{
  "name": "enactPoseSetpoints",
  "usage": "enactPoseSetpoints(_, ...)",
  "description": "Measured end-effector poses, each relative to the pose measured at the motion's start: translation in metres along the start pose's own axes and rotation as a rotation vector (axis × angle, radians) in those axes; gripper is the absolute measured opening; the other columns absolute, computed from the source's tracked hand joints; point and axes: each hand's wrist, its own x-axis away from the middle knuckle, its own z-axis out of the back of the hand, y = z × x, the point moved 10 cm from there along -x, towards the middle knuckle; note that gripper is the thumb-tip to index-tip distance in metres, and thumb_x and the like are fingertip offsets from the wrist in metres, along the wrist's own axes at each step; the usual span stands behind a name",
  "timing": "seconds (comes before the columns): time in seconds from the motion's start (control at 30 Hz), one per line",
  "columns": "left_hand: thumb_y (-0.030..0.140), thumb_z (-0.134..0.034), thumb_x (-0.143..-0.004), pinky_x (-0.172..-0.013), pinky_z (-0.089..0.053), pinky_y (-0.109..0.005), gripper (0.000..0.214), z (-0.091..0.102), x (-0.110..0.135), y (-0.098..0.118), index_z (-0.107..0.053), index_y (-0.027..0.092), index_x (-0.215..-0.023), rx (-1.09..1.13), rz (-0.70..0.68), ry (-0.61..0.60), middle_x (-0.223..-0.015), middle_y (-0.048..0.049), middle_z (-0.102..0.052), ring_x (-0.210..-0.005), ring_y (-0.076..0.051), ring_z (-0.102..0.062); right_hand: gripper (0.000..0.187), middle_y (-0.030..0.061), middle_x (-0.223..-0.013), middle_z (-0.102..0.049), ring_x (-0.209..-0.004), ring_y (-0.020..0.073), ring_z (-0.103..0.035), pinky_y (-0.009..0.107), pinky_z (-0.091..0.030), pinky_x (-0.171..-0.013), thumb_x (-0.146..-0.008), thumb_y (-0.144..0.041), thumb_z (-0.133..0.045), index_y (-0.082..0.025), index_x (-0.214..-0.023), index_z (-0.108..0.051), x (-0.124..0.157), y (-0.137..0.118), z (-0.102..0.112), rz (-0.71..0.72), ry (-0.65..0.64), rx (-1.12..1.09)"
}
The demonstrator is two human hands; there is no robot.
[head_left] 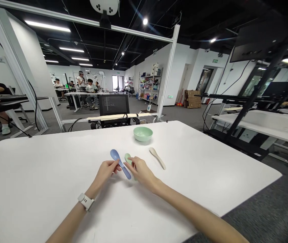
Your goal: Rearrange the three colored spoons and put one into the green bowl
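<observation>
A blue spoon [120,163] lies on the white table [45,175] between my hands. My left hand [105,172], with a white watch on its wrist, pinches the blue spoon's handle. My right hand [141,172] closes its fingers on a green spoon [127,158], whose bowl shows just beyond the fingertips. A beige spoon [157,158] lies flat to the right of my right hand, untouched. A pale green bowl [143,134] stands upright farther back, apart from both hands.
The table's right edge drops to grey carpet. A black office chair [114,107] stands behind the far edge. Another desk with a black stand [255,118] is at the right. Several people sit and stand at desks far back left.
</observation>
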Motion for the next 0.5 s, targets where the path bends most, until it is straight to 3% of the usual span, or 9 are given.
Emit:
enactPoseSetpoints(0.13,0.086,-0.047,-0.075,-0.07,-0.045,-0.035,0.068,0.004,-0.012,-0.009,-0.061,0.022,-0.056,-0.139,0.007,0.046,-0.071,-0.0089,-0.074,-0.067,-0.02,-0.062,0.046,0.0126,-0.104,-0.071,-0.084,0.0248,-0.067,0.035,-0.051,-0.078,-0.102,-0.039,-0.06,-0.015,-0.141,-0.061,0.0,0.022,-0.01,-0.058,-0.021,0.125)
enactPoseSetpoints(0.23,0.075,-0.047,-0.082,-0.071,-0.043,-0.035,0.061,-0.009,-0.018,-0.012,-0.059,0.023,-0.053,-0.251,0.015,0.033,-0.068,-0.0081,-0.073,-0.067,-0.022,-0.065,0.044,0.0099,-0.101,-0.073,-0.084,0.0228,-0.067,0.032,-0.05,-0.078,-0.096,-0.02,-0.058,-0.016,-0.14,-0.061,0.0,0.029,-0.021,-0.023,-0.063,0.081)
enactPoseSetpoints(0.3,0.064,-0.045,-0.089,-0.07,-0.043,-0.035,0.055,-0.019,-0.02,-0.01,-0.06,0.023,-0.056,-0.323,0.025,0.024,-0.071,-0.0086,-0.075,-0.069,-0.023,-0.067,0.046,0.0069,-0.094,-0.072,-0.08,0.0205,-0.065,0.03,-0.049,-0.076,-0.092,-0.015,-0.056,-0.015,-0.138,-0.062,-0.002,0.034,-0.016,-0.009,-0.037,0.027)
enactPoseSetpoints(0.4,0.048,-0.042,-0.094,-0.07,-0.042,-0.035,0.047,-0.03,-0.023,-0.003,-0.065,0.022,-0.063,-0.425,0.042,0.02,-0.08,-0.0102,-0.08,-0.076,-0.024,-0.071,0.046,0.0023,-0.082,-0.068,-0.073,0.0186,-0.061,0.03,-0.048,-0.074,-0.091,-0.021,-0.057,-0.015,-0.136,-0.064,-0.007,0.048,0.018,0.009,0.089,-0.002)
enactPoseSetpoints(0.5,0.038,-0.041,-0.095,-0.073,-0.042,-0.035,0.041,-0.037,-0.025,0.004,-0.07,0.021,-0.071,-0.506,0.053,0.033,-0.092,-0.0116,-0.083,-0.088,-0.025,-0.075,0.045,0.0011,-0.079,-0.066,-0.071,0.0184,-0.057,0.03,-0.047,-0.071,-0.091,-0.033,-0.057,-0.015,-0.131,-0.067,-0.008,0.076,0.071,0.015,0.241,0.021)
